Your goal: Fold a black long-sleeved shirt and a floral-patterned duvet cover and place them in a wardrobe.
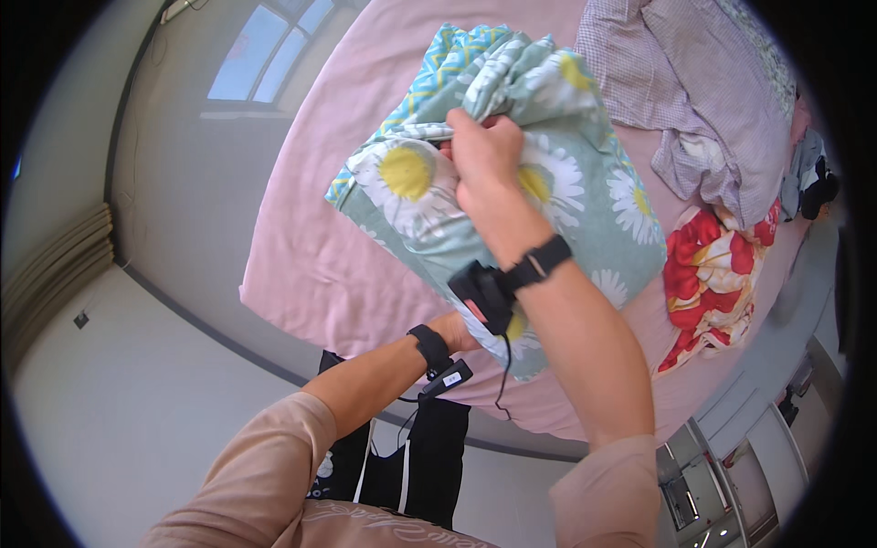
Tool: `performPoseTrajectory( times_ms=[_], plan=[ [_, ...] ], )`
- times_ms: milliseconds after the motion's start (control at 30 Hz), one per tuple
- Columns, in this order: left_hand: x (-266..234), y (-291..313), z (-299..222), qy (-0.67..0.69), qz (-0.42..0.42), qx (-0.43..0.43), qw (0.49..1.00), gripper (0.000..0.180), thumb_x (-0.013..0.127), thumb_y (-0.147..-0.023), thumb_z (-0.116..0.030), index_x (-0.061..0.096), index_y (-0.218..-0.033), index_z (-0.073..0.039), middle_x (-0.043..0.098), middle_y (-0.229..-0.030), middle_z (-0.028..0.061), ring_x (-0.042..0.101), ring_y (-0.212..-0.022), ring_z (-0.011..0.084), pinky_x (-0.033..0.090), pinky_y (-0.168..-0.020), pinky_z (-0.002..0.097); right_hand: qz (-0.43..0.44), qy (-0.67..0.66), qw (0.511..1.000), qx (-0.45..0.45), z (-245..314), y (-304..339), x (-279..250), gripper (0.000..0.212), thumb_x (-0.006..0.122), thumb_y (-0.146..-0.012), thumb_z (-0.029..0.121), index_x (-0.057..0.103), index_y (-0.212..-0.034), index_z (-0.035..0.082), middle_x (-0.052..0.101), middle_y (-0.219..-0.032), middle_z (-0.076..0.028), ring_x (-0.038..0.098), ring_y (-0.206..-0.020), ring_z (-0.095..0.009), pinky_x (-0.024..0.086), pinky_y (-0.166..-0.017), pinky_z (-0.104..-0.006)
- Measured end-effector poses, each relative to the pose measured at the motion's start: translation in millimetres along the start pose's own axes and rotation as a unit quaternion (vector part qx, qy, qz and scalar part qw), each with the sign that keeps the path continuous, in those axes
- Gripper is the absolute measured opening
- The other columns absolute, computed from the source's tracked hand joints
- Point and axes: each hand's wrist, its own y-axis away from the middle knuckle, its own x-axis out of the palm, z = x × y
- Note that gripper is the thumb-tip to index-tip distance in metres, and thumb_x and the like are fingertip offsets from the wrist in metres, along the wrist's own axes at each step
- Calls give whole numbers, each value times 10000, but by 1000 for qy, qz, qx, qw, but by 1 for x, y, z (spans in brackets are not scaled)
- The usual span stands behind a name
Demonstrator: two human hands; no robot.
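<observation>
A folded quilt [594, 201], pale green with large white-and-yellow daisies, lies on the pink bed sheet [301, 265]. A blue and yellow zigzag fabric shows along its far left edge. My right hand [489, 151] is closed on the quilt's upper layer, bunching it into creases near the far side. My left hand [461, 331] is at the quilt's near edge, partly behind the black device on my right wrist; its fingers are hidden. Both wrists carry black straps with small boxes and cables.
A checked, greyish-mauve cloth [676, 100] lies crumpled at the far right of the bed. Nearer sits a red, white and yellow blanket [713, 274]. Dark clothing [813, 178] is heaped at the right edge. A window [269, 50] shows at upper left.
</observation>
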Motion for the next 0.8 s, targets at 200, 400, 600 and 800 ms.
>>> performPoseTrajectory(
  times_ms=[200, 400, 600, 800],
  plan=[
    [30, 14, -12, 73, -216, 0, 974, 217, 613, -865, -98, 659, -1072, -50, 668, -1017, 68, 620, -932, 201, 509, -824, 350, -26, 31, 997, -68, 0, 28, -4, 341, 662, -701, 203, 600, -842, -102, 663, -830, -267, 652, -813, -406, 498, -769, -437],
    [32, 38, -65, 496, -283, -140, 809, 239, 589, -897, -146, 644, -1110, -52, 663, -1057, 68, 623, -951, 194, 505, -842, 349, 144, 24, 966, -211, 14, 35, -20, 536, 661, -776, 345, 534, -1068, -86, 588, -1018, -255, 554, -984, -375, 441, -892, -407],
    [93, 94, -191, -257, -527, -17, 810, 149, 492, -882, -102, 491, -745, -42, 489, -638, 9, 411, -554, 95, 321, -548, 227, 19, 277, 837, -472, 25, 96, -194, 432, 686, -696, 168, 590, -1087, 12, 544, -1145, -173, 498, -1134, -372, 374, -951, -472],
    [126, -51, -275, -825, 38, 104, 554, 679, 722, -740, -226, 446, -1313, 9, 420, -1407, 219, 422, -1300, 379, 359, -1028, 471, 30, 515, 792, -327, -51, 136, -267, 744, 713, -740, 394, 451, -1375, 107, 310, -1496, -151, 237, -1394, -396, 227, -1033, -643]
  ],
)
